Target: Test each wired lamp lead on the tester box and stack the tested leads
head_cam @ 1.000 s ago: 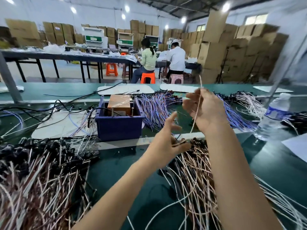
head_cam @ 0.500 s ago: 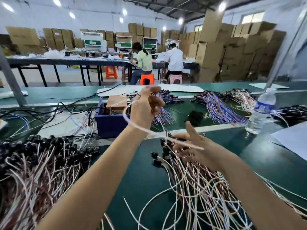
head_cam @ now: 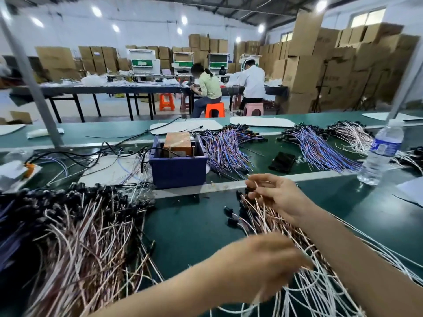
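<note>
— Two hands over the green worktop (head_cam: 194, 225): what does each one have?
— The right hand (head_cam: 281, 197) sits at the far end of a heap of thin white and copper-coloured wired leads with black plug ends (head_cam: 302, 294). Its fingers are curled and pinch a few strands of that heap just by the plugs. The left hand (head_cam: 258, 264) hovers nearer the body over the same heap, but it is blurred, so I cannot tell whether it is spread or gripping.
— And the tester?
— A brown rectangular box (head_cam: 177, 143) stands inside a dark blue plastic bin (head_cam: 178, 170), beyond the right hand and to its left, apart from both hands.
— Anything on the left hand's side?
— A second, bigger mound of copper-and-white leads with black plugs (head_cam: 80, 236) lies to the left of the left hand, with green worktop showing between.
— Farther out?
— Beyond the right hand are fans of purple and blue wires (head_cam: 224, 152), with a flat black object (head_cam: 281, 162) beside them. To the right of the right hand, well apart, stands an upright clear plastic water bottle (head_cam: 380, 154).
</note>
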`<action>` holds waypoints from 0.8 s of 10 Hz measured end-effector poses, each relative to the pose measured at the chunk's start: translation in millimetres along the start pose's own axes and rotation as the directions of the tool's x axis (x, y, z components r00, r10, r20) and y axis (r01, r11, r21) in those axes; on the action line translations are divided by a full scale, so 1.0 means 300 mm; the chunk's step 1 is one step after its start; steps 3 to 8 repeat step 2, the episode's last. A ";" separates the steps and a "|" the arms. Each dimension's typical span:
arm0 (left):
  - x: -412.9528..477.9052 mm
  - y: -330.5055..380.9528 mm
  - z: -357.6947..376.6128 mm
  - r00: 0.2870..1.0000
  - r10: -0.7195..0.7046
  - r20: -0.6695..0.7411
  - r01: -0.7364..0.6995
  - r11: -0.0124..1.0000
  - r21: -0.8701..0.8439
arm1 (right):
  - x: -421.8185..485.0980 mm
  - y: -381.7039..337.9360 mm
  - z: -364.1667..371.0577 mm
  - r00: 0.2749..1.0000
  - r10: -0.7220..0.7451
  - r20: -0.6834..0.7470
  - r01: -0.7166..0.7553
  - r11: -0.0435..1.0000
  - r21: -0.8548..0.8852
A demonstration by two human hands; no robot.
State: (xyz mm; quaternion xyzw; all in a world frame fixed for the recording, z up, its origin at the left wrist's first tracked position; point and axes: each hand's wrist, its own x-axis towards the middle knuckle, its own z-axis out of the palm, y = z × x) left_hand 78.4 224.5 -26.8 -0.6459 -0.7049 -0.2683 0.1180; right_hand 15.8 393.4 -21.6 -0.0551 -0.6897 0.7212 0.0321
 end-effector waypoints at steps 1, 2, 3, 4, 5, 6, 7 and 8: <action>-0.070 0.059 0.089 0.962 0.066 0.267 -0.055 0.997 -0.049 | -0.014 0.067 -0.032 0.992 -0.124 0.016 0.106 0.766 -0.634; -0.222 0.058 0.085 0.913 -0.175 0.368 0.054 0.948 0.315 | -0.044 0.103 -0.034 0.986 -0.169 0.000 0.100 0.577 -0.810; -0.222 0.058 0.085 0.913 -0.175 0.368 0.054 0.948 0.315 | -0.044 0.103 -0.034 0.986 -0.169 0.000 0.100 0.577 -0.810; -0.222 0.058 0.085 0.913 -0.175 0.368 0.054 0.948 0.315 | -0.044 0.103 -0.034 0.986 -0.169 0.000 0.100 0.577 -0.810; -0.222 0.058 0.085 0.913 -0.175 0.368 0.054 0.948 0.315 | -0.044 0.103 -0.034 0.986 -0.169 0.000 0.100 0.577 -0.810; -0.222 0.058 0.085 0.913 -0.175 0.368 0.054 0.948 0.315 | -0.044 0.103 -0.034 0.986 -0.169 0.000 0.100 0.577 -0.810; -0.222 0.058 0.085 0.913 -0.175 0.368 0.054 0.948 0.315 | -0.044 0.103 -0.034 0.986 -0.169 0.000 0.100 0.577 -0.810; -0.222 0.058 0.085 0.913 -0.175 0.368 0.054 0.948 0.315 | -0.044 0.103 -0.034 0.986 -0.169 0.000 0.100 0.577 -0.810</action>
